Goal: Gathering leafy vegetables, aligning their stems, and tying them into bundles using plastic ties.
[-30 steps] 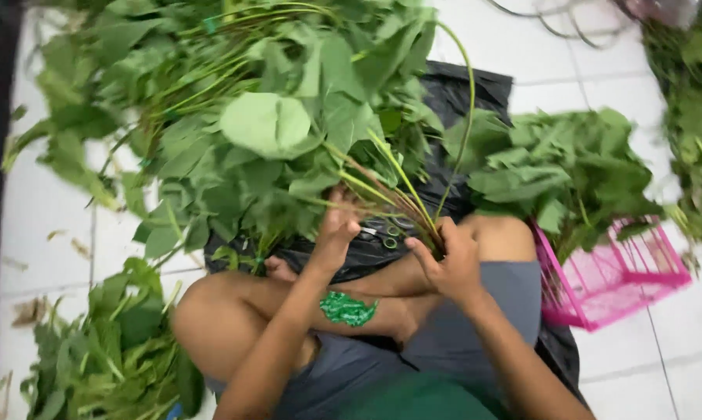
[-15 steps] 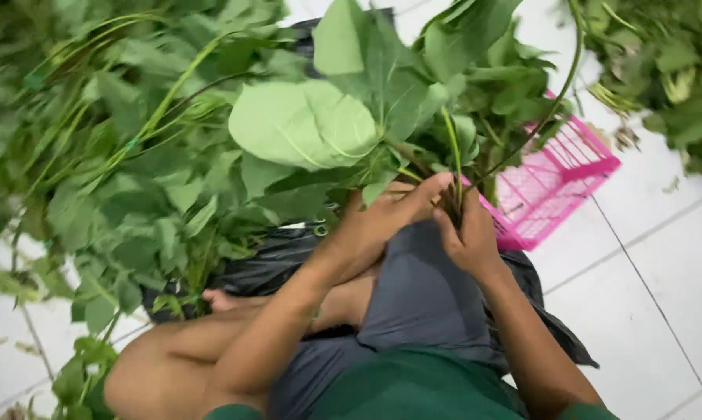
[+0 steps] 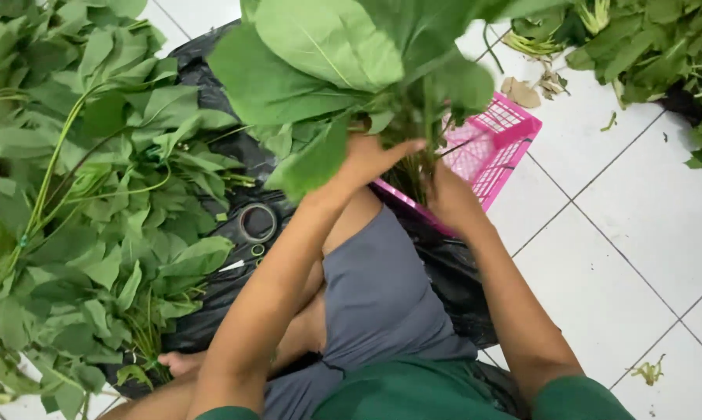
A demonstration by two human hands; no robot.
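Both hands, left hand [image 3: 370, 159] and right hand [image 3: 448, 198], grip a leafy bunch [image 3: 343, 62], raised higher than a moment ago. Behind them sits a pink basket [image 3: 495, 144]; left lies what seems a tape roll [image 3: 257, 222], with leaves [image 3: 86, 194] piled beyond.

Bundle of leafy greens [image 3: 343, 54]: tops cut off by the upper edge; stems hidden behind both hands. Right hand [image 3: 448, 198]: fingers buried among stems, grip not readable. Pink basket [image 3: 507, 128]: near side covered by leaves and forearm. Tape roll [image 3: 257, 223]: kind uncertain, small. Scissors [image 3: 242, 263]: mostly under leaves. Leaf pile [image 3: 78, 194]: runs off the left edge.
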